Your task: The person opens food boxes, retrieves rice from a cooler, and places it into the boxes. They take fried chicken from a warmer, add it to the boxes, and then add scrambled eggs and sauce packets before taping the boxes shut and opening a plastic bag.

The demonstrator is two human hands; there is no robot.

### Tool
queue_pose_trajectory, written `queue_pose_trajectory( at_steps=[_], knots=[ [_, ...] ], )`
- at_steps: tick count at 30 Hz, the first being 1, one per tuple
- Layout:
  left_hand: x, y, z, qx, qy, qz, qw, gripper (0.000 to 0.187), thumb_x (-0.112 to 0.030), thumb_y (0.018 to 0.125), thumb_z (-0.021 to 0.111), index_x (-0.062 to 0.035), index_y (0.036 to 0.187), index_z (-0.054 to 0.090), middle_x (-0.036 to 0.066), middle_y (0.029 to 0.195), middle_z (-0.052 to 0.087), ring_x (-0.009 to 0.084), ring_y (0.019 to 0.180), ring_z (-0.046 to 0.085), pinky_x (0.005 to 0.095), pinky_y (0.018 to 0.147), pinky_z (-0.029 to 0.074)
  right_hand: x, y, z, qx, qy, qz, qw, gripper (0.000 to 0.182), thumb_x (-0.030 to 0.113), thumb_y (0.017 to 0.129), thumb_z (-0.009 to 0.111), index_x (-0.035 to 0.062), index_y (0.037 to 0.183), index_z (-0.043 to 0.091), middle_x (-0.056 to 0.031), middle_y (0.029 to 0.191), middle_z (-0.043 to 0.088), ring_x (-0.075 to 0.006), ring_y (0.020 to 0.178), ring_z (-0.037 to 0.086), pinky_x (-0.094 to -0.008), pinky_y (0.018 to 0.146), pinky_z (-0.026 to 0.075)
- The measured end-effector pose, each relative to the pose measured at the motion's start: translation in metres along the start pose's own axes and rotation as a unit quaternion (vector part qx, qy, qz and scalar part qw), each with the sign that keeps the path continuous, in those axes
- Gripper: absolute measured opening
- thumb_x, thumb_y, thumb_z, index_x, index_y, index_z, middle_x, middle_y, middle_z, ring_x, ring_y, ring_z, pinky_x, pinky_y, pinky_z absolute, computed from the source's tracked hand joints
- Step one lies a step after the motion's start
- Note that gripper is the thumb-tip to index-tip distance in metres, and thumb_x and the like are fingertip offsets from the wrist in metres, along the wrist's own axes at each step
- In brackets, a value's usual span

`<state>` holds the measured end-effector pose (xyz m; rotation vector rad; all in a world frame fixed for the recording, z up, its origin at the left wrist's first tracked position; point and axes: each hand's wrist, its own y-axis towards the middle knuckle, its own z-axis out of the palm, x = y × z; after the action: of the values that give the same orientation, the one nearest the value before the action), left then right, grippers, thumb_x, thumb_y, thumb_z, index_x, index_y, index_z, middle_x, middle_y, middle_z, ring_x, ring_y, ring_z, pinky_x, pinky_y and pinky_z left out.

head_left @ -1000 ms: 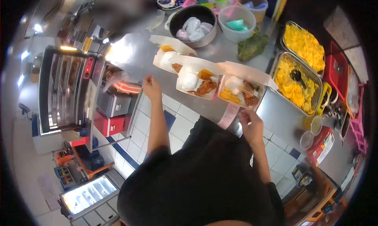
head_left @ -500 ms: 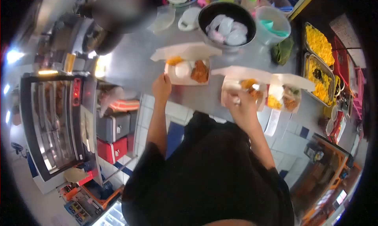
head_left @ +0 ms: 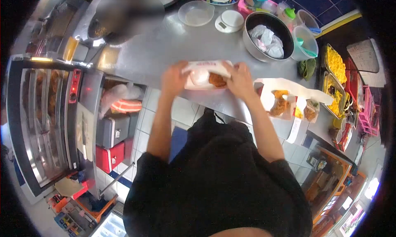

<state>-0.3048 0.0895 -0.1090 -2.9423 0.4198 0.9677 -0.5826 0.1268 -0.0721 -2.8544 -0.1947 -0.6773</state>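
Box (head_left: 205,64), white, red-printed, browned food (head_left: 217,80) inside, left grip (head_left: 173,79) and right grip (head_left: 241,79) pinching ends

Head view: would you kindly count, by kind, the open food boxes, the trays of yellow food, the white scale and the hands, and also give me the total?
Food boxes: 3
Trays of yellow food: 2
White scale: 1
Hands: 2
Total: 8

White box (head_left: 200,88), lid (head_left: 208,64) part-folded, at edge of steel counter (head_left: 148,49); browned piece (head_left: 217,79) inside.
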Motion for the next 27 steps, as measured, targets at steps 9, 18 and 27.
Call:
queue_pose_trajectory(
  at_steps=[9,18,27],
  knots=[
    [-0.028,-0.040,0.063,-0.215,-0.249,-0.171,0.929,0.042,-0.020,0.098,0.051,0.0021,0.134,0.053,0.024,0.119,0.065,0.0355,0.105,0.065,0.0395,0.091,0.049,0.006,-0.014,0.069,-0.147,0.413,0.074,0.896,0.051,0.009,0.092,0.052,0.0214,0.142,0.050,-0.0230,0.139,0.051,-0.0352,0.130,0.049,-0.0399,0.108,0.039],
    [0.005,-0.058,0.073,-0.127,-0.292,-0.182,0.930,0.042,-0.028,0.102,0.048,0.0033,0.129,0.056,0.018,0.111,0.068,0.0245,0.099,0.065,0.0343,0.090,0.048,-0.009,-0.035,0.052,-0.049,0.485,0.087,0.869,0.052,0.012,0.092,0.047,0.0134,0.144,0.047,-0.0107,0.126,0.058,-0.0176,0.101,0.058,-0.0301,0.092,0.045],
    [-0.002,-0.012,0.000,0.083,-0.420,-0.254,0.867,0.045,-0.028,0.096,0.053,0.0063,0.125,0.055,0.019,0.108,0.068,0.0230,0.096,0.066,0.0354,0.086,0.049,0.012,-0.002,0.035,-0.010,0.423,0.249,0.871,0.062,0.044,0.096,0.047,-0.0056,0.132,0.052,-0.0229,0.122,0.062,-0.0325,0.113,0.060,-0.0381,0.097,0.044]
  ],
)
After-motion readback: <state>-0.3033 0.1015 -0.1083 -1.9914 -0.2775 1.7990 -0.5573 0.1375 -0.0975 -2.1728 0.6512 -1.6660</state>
